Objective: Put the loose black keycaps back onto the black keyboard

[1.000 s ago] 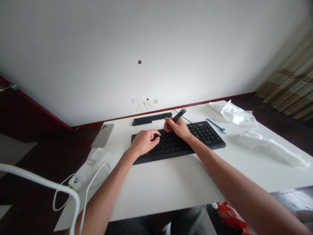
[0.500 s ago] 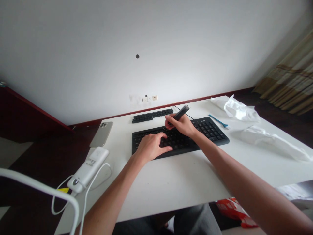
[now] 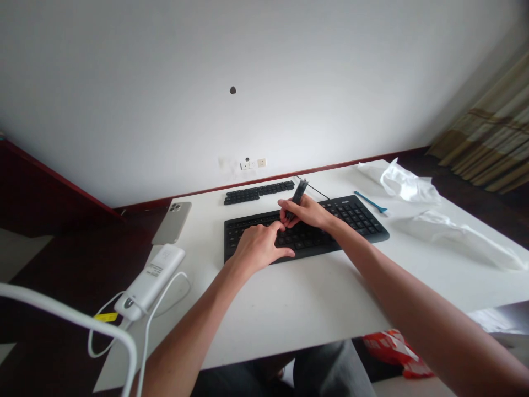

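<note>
A black keyboard [image 3: 359, 216] lies on the white table, and both of my hands are over it. My right hand [image 3: 303, 212] is closed around a dark, thick, stick-like tool [image 3: 300, 191]. The tool stands tilted, its upper end pointing up and away and its lower end hidden by my fingers at the keys. My left hand [image 3: 261, 242] rests on the keyboard's left half, thumb spread apart and index finger beside my right fingertips. Behind the keyboard, black keycaps [image 3: 258, 192] lie in rows.
A blue brush-like tool [image 3: 371, 202] lies right of the keyboard, near crumpled white plastic bags [image 3: 407, 184]. At the left are a phone [image 3: 172, 221] and a white device [image 3: 152, 278] with a looped cable. A white curved bar [image 3: 74, 314] crosses the lower left.
My right hand has lowered the tool slightly and turned it more upright. My left index finger has moved in to meet the right fingertips.
</note>
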{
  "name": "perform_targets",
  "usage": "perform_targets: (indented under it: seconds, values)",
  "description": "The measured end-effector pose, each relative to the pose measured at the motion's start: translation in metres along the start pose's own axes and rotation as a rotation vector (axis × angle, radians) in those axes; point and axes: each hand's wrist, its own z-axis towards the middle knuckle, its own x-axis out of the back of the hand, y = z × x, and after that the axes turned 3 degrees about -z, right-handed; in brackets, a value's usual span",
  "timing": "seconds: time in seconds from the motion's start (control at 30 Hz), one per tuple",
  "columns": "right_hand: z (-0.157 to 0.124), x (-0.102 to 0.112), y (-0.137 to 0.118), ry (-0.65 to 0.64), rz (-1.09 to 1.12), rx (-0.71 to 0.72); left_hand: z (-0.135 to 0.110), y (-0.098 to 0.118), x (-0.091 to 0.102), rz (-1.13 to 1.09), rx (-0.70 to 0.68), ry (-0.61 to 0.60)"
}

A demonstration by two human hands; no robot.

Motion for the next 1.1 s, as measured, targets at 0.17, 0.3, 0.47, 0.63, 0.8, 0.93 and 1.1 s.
perform_targets:
  seconds: [0.17, 0.3, 0.47, 0.63, 0.8, 0.93, 1.1]
  values:
    - [-0.002, 0.0, -0.001, -0.058, -0.009, -0.004, -0.001, -0.003, 0.005, -0.048, -0.015, 0.049]
    - [-0.006, -0.002, -0.005, -0.08, -0.045, 0.031, 0.001, -0.013, 0.009, -0.132, 0.002, 0.133]
    - [-0.013, -0.007, -0.014, -0.094, -0.19, 0.134, 0.004, -0.02, 0.006, -0.17, 0.011, 0.141]
    - [-0.015, -0.009, -0.018, -0.12, -0.307, 0.212, 0.006, -0.018, 0.002, -0.224, 0.001, 0.134]
    - [-0.016, -0.01, -0.022, -0.146, -0.351, 0.239, 0.005, -0.017, 0.003, -0.249, -0.018, 0.118]
    - [-0.018, -0.01, -0.025, -0.153, -0.37, 0.249, 0.005, -0.015, 0.002, -0.247, 0.003, 0.118]
    - [-0.02, -0.012, -0.028, -0.087, -0.393, 0.226, 0.006, -0.009, -0.005, -0.223, 0.065, 0.169]
